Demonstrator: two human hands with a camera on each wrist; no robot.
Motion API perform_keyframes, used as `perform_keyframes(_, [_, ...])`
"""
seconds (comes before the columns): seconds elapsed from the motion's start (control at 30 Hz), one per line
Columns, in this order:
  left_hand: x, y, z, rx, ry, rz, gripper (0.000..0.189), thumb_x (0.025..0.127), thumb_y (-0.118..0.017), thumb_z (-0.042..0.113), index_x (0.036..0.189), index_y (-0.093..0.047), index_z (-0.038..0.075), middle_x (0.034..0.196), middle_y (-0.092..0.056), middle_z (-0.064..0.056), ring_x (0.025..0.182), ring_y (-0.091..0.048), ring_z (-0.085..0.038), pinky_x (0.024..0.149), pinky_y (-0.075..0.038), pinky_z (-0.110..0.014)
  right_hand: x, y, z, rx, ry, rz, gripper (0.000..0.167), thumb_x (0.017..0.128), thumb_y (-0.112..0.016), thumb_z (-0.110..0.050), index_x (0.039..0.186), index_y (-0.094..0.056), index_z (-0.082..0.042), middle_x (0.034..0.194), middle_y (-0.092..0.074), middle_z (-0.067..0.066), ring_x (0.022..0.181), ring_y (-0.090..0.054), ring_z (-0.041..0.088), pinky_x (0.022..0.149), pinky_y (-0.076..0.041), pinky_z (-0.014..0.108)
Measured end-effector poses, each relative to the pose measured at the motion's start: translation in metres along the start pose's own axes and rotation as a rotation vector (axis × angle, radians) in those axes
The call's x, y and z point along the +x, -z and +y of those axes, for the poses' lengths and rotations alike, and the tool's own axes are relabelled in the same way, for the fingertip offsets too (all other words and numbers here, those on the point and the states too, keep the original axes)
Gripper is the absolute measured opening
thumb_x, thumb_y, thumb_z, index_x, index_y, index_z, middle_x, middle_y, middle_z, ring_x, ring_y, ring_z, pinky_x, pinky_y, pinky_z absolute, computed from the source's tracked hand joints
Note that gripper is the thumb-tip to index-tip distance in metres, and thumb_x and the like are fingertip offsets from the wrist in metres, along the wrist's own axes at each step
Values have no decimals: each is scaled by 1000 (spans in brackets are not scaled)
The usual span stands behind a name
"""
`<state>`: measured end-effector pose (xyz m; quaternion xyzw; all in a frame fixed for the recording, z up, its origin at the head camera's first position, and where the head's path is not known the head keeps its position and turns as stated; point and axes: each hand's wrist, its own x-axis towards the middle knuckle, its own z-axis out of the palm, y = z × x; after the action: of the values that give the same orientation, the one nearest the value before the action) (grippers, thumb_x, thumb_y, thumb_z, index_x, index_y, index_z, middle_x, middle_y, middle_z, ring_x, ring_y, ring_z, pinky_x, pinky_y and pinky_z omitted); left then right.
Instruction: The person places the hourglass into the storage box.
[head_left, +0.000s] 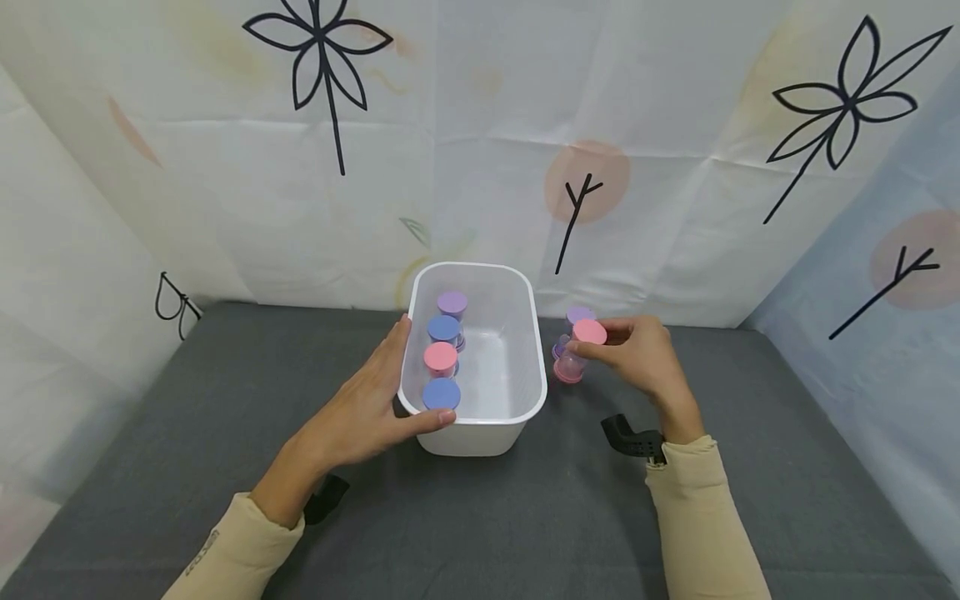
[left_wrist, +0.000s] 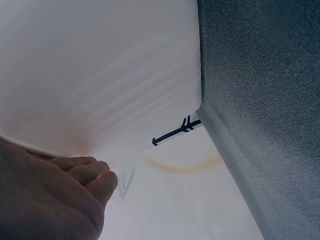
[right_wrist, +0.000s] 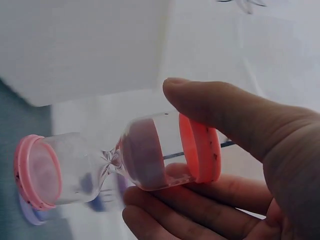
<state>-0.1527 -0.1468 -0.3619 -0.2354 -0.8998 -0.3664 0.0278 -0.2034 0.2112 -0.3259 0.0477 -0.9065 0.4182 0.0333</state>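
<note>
A clear hourglass with pink caps (right_wrist: pixel 142 154) is pinched near its upper cap between the thumb and fingers of my right hand (head_left: pixel 636 354). In the head view it stands upright at the right of a white plastic bin (head_left: pixel 534 367). Just behind it is a purple-capped hourglass (head_left: pixel 579 314), partly hidden. My left hand (head_left: pixel 360 412) rests against the bin's left side, fingers along the outer wall (left_wrist: pixel 125 75) and thumb across the front rim. Inside the bin, several hourglasses stand in a row by the left wall: purple (head_left: pixel 452 302), blue (head_left: pixel 443 328), pink (head_left: pixel 440 359) and blue (head_left: pixel 441 393).
A dark grey cloth (head_left: pixel 517 517) covers the table. White fabric with printed flowers (head_left: pixel 487 100) hangs behind the bin and along both sides. Each wrist wears a black strap mount (head_left: pixel 630 437).
</note>
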Motion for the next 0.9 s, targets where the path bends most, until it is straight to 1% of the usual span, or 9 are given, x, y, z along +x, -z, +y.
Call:
perform_keyframes(0.13, [1,0,0,2,-3,2,121,83,-73,66,164,7,23,170,0,2,154,-10,-21,114,-27,-62,-8,12,-8,102,32,13,47,81,-88,-33,117,-76,-5,101,-75,5,89,-67,13,73,-51,27])
perform_keyframes(0.3, [1,-1,0,-8,-7,6,121,83,-73,67,164,7,25,170,-1,3,154,-10,-19,114,-27,-61,-13,20,-12,277,121,54,44,84,-86,-17,121,-72,2,99,-74,-3,88,-69,11,75,-53,22])
perform_keyframes(0.33, [1,-1,0,-8,-6,6,121,83,-73,67,164,7,25,170,-1,3,154,-10,-20,114,-27,-61,-13,20,-12,334,147,63,44,84,-85,-12,122,-71,4,100,-74,-3,90,-70,12,77,-54,22])
perform_keyframes(0.4, [1,0,0,-3,-1,0,121,83,-72,66,164,7,24,170,0,3,154,-10,-21,114,-27,-62,-12,19,-12,458,202,88,42,83,-83,-2,121,-70,7,101,-75,-1,89,-71,13,78,-55,22])
perform_keyframes(0.53, [1,0,0,3,6,-4,121,84,-72,66,163,8,23,170,0,3,154,-9,-22,114,-26,-62,-9,15,-13,729,337,127,41,81,-76,15,121,-68,11,103,-76,9,92,-72,18,82,-57,26])
perform_keyframes(0.63, [1,0,1,-4,3,2,121,83,-72,67,164,7,25,170,0,4,154,-9,-20,115,-26,-61,-7,12,-16,904,438,153,41,80,-69,25,120,-65,17,105,-75,17,96,-73,25,86,-57,31])
perform_keyframes(0.7, [1,0,1,-8,1,4,120,83,-72,67,164,7,26,170,-1,5,154,-9,-19,115,-26,-61,-7,11,-18,988,485,164,41,80,-66,27,120,-63,20,106,-74,21,99,-73,29,88,-56,34])
perform_keyframes(0.8, [1,0,0,-15,3,3,120,83,-73,66,164,7,26,170,-1,5,154,-10,-19,114,-27,-61,-7,9,-21,1022,521,167,40,81,-65,27,121,-60,23,106,-74,23,98,-73,31,92,-55,38])
perform_keyframes(0.9, [2,-1,0,-15,-4,6,120,83,-73,66,164,6,26,170,-1,4,154,-10,-19,114,-27,-61,-9,7,-24,988,520,153,41,81,-66,26,122,-59,23,107,-74,21,96,-74,30,93,-54,39])
